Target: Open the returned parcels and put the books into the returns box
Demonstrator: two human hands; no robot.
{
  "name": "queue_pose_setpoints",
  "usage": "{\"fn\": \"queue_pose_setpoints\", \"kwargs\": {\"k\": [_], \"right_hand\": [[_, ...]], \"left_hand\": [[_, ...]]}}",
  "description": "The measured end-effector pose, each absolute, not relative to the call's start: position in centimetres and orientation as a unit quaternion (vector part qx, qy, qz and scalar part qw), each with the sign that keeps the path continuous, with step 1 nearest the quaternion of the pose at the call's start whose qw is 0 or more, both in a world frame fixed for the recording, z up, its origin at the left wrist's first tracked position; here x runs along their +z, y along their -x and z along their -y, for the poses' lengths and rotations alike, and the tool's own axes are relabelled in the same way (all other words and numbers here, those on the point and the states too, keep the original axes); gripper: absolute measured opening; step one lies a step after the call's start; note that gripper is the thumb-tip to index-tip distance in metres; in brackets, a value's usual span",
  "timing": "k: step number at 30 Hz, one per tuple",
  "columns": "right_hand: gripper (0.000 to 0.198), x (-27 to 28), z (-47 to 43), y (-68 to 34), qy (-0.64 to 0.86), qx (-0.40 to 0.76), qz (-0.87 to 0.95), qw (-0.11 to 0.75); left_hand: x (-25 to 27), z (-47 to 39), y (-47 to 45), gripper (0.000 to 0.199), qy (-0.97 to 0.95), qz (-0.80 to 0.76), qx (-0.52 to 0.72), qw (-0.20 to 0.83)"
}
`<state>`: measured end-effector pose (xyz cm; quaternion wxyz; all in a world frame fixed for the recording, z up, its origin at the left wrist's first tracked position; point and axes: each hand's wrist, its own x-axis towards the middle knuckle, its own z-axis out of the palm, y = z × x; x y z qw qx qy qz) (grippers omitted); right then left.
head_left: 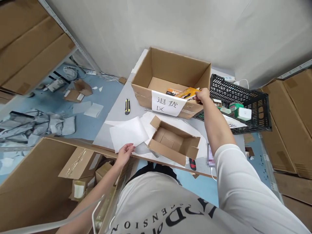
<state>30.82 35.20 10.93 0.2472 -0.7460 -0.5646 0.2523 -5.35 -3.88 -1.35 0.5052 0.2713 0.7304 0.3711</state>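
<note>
Orange packet [189, 93] sits just right of the frame's upper centre, in the large carton [180, 65], and our right hand [202, 95] grasps its right end. Left of centre, our left hand [125, 152], fingers half curled, is at the white paper's [128, 131] lower edge; we cannot tell whether it grips. Below the carton we see a small open box [167, 151].

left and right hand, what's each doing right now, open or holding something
Left hand: at the white sheet's edge; grip cannot be told.
Right hand: closed, holding an orange packet.
</note>
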Motion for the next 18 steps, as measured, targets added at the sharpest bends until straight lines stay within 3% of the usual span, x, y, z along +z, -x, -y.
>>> {"fn": "queue_pose_setpoints", "kwargs": {"k": [4,9,14,18], "right_hand": [[0.037,10.4,-34.6,-29.8,0.798,0.126,0.578,0.115],[0.039,11.4,-33.6,-28.6,0.772,0.12,0.619,0.081],[0.037,15.2,-27.2,-32.9,0.673,0.081,0.706,0.206],[0.042,13.5,-13.9,-38.7,0.696,0.142,0.591,0.381]], "left_hand": [[-3.6,3.2,5.6,0.06,-0.381,-0.751,0.288,0.456],[-4.9,1.4,4.7,0.049,-0.485,-0.725,0.2,0.445],[-5.2,-0.6,3.6,0.049,-0.545,-0.686,0.173,0.45],[-5.3,-1.8,3.1,0.054,-0.582,-0.659,0.154,0.451]]}}
